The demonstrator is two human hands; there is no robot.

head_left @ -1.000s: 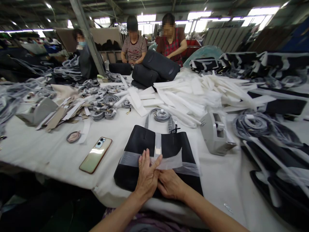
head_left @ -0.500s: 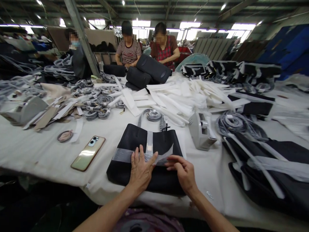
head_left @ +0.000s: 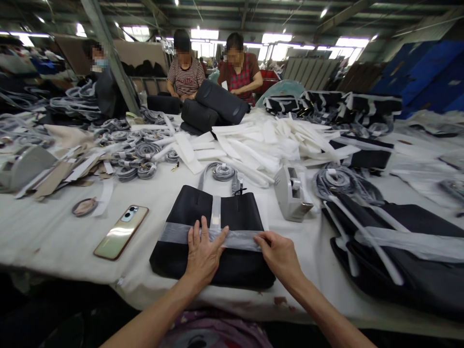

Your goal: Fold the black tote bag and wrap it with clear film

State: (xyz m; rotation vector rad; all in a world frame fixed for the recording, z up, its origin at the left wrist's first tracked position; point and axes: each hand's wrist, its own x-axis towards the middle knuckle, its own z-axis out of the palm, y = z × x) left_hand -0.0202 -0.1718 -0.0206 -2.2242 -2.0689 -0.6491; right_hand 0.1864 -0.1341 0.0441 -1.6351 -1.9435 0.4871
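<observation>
A black bag lies flat on the white-covered table, its strap coiled above its top edge. A translucent wrap strip runs across the bag's middle, and a pale vertical strip passes down from the top. My left hand rests on the bag and the wrap strip with its fingers spread. At the bag's right side, my right hand pinches the right end of the wrap strip between thumb and fingers.
A phone lies left of the bag. A grey tape dispenser stands to the right, beside more black bags. Behind are white strips, coiled straps and black rolled pieces. Several people are across the table.
My right hand has moved the strip's loose end outward to the bag's right side, and the strip now lies straighter. My left hand remains spread on the bag. The view has shifted slightly.
</observation>
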